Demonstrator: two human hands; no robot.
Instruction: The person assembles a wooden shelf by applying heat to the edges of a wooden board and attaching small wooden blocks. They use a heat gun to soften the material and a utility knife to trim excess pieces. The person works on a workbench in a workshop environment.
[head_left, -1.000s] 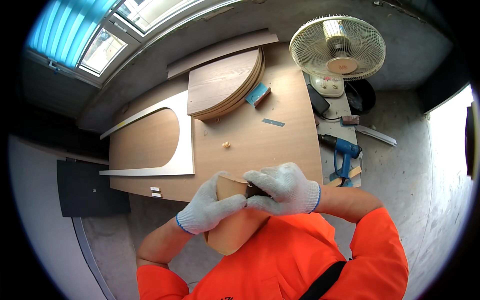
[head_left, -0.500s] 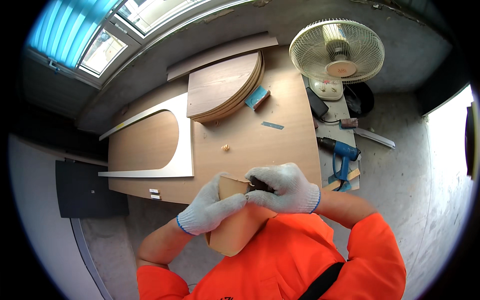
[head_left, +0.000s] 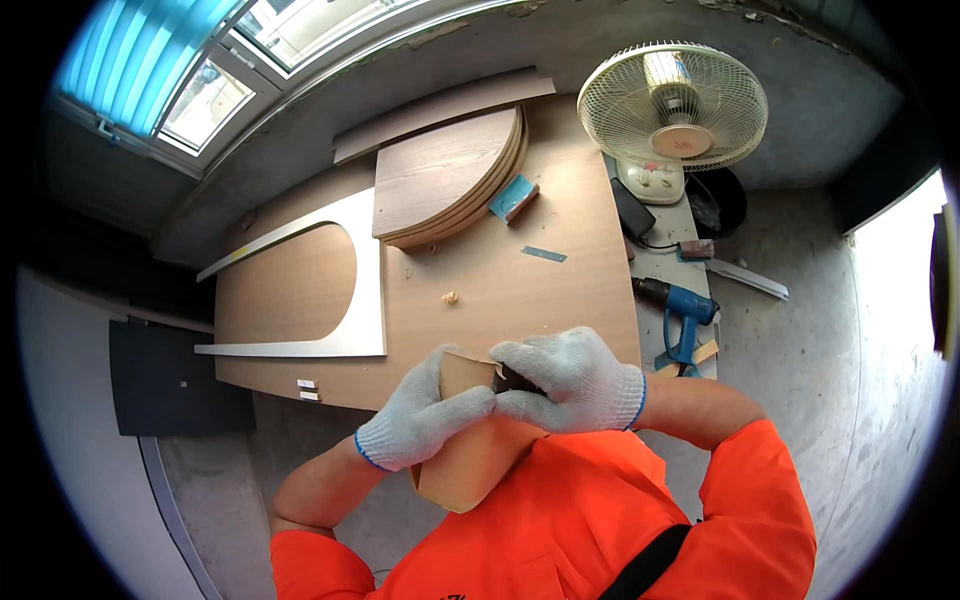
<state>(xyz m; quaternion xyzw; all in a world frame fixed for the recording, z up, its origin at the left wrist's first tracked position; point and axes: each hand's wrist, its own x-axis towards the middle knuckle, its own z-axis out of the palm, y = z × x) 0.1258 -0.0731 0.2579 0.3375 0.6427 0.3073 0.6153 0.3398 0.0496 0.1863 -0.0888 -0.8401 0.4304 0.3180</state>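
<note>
In front of my orange-clad chest I hold a tan wood-coloured board (head_left: 465,470), seen at a slant with its lower end against my clothing. My left hand (head_left: 420,415), in a white knit glove with a blue cuff, is closed around its side, thumb across the face. In my right hand (head_left: 578,380), gloved alike, a small dark hand tool (head_left: 514,381) is gripped at the board's upper right edge. Fingers hide most of this tool, so its exact kind does not show. A pale sliver of material sticks up where tool and board meet.
Beyond my hands, the worktable (head_left: 480,310) bears a white cut-out frame (head_left: 368,300), stacked rounded panels (head_left: 445,170), a blue-topped block (head_left: 515,198), a flat metal strip (head_left: 545,255) and a curled shaving (head_left: 450,298). On the right are a fan (head_left: 680,110) and a blue heat gun (head_left: 683,315).
My right hand has shifted very slightly at the board's edge, with the dark tool still gripped. My left hand and the board stay nearly in place.
</note>
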